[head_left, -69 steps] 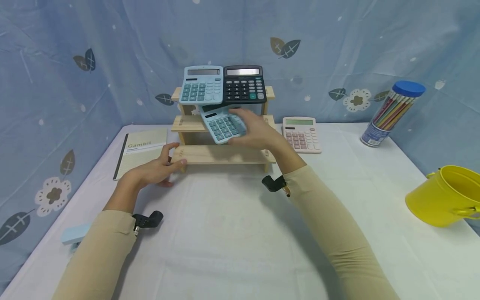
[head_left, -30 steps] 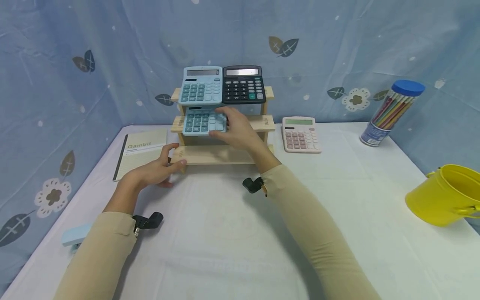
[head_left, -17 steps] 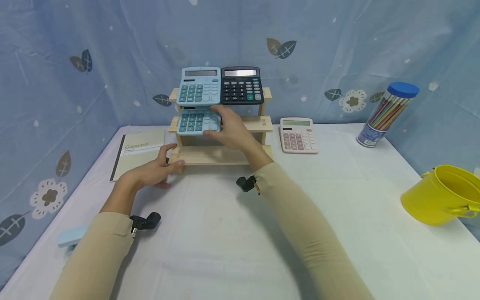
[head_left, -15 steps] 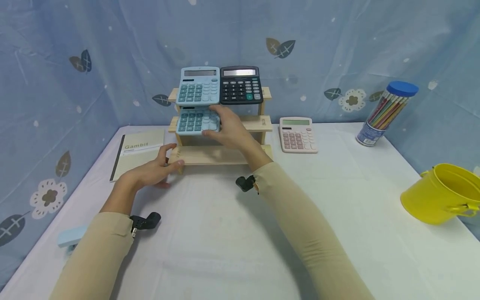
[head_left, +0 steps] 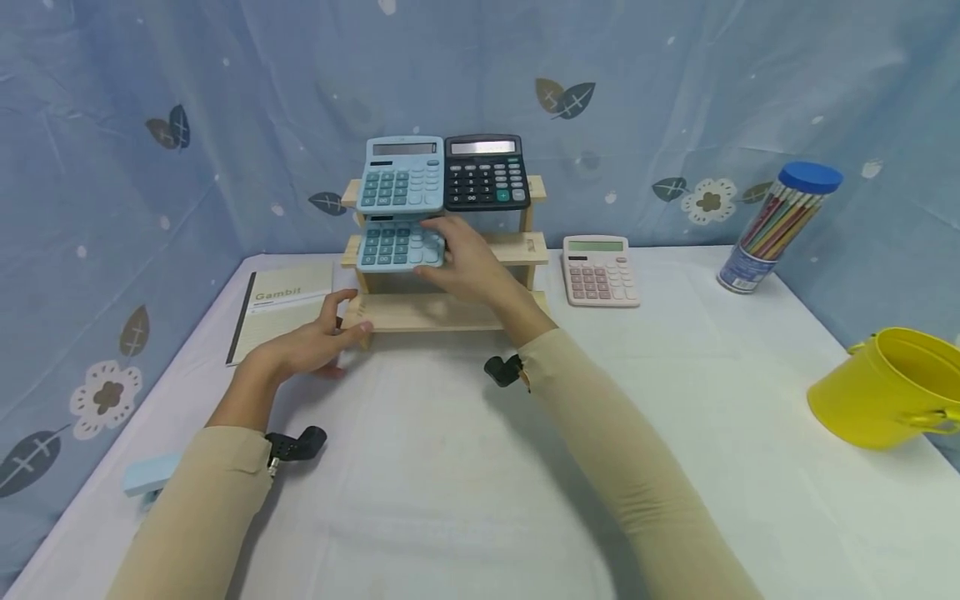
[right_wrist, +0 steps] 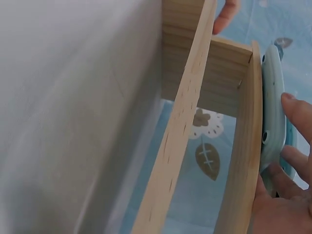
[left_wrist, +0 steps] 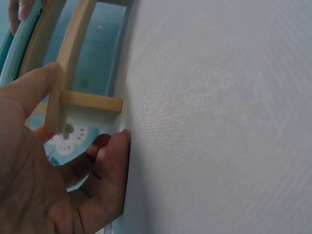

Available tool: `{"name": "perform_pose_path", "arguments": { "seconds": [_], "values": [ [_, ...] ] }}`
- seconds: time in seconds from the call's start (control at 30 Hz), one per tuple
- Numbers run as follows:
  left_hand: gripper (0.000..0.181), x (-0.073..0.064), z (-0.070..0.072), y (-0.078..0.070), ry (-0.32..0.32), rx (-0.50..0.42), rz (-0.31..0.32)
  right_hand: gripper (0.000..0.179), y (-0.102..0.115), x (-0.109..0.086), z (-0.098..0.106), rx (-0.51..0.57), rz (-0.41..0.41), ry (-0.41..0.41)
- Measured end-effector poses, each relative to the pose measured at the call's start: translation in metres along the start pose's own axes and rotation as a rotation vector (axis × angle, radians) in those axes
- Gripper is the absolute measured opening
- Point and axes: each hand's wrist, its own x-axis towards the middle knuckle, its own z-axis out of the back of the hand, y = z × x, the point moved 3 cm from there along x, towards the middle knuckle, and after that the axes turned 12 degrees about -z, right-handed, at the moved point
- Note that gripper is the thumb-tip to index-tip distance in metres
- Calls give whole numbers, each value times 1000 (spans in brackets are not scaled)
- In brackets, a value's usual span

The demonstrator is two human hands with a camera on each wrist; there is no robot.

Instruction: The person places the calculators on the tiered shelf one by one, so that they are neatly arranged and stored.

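My right hand (head_left: 472, 265) holds the right side of a light blue calculator (head_left: 390, 247), which lies at the left on the middle tier of a three-tier wooden shelf (head_left: 431, 312). Its thumb and fingertips are on the case edge; in the right wrist view the calculator (right_wrist: 274, 105) leans along the tier board. The upper part of its face is hidden under the top tier. My left hand (head_left: 306, 343) grips the left end of the lowest tier, thumb on the board (left_wrist: 73, 53) in the left wrist view. Another light blue calculator (head_left: 402, 177) and a black calculator (head_left: 487, 172) sit side by side on top.
A pink calculator (head_left: 600, 272) lies right of the shelf, a notebook (head_left: 281, 296) left of it. A jar of pencils (head_left: 777, 225) and a yellow bucket (head_left: 870, 400) stand farther right. A light blue object (head_left: 150, 473) is partly behind the left sleeve.
My right hand has moved left with the light blue calculator, which was tilted near the shelf's middle and now sits straight at the left of the middle tier. My left hand keeps its place.
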Motion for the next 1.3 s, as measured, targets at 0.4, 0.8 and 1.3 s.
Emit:
{"name": "perform_pose_path", "arguments": {
  "seconds": [0.4,0.8,1.3],
  "values": [
    [91,1,-1,-2,-12,16,-7,67,-16,-23,21,-63,113,48],
    [91,0,-1,-1,-13,23,1,64,-39,-43,44,-80,185,83],
    [91,2,-1,-1,-7,27,4,64,-93,-64,84,-78,147,29]
  ]
}}
